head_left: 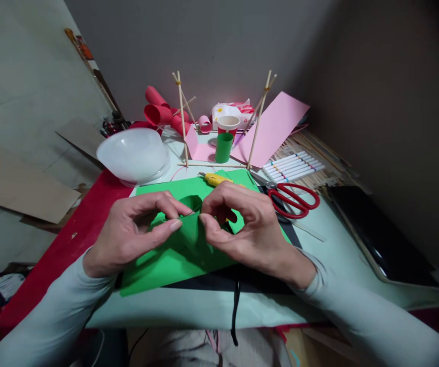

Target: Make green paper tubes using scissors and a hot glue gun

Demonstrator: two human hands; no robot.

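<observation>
Green paper piece point(191, 229) pinched in two hands over the bench point(166, 311)

The left hand point(126, 229) grips the piece's upper edge narrowly between thumb and finger; the right hand point(248, 219) pinches the same edge just beside it. The piece is curved, held above a large green sheet point(151, 272) near the front of the bench. A yellow cutter point(216, 179) lies just beyond the hands, with red-handled scissors point(299, 203) to the right. Farther back, a green paper tube point(224, 149) stands upright in front of a paper cup point(232, 131). A white bowl point(133, 155) sits to the left.
</observation>
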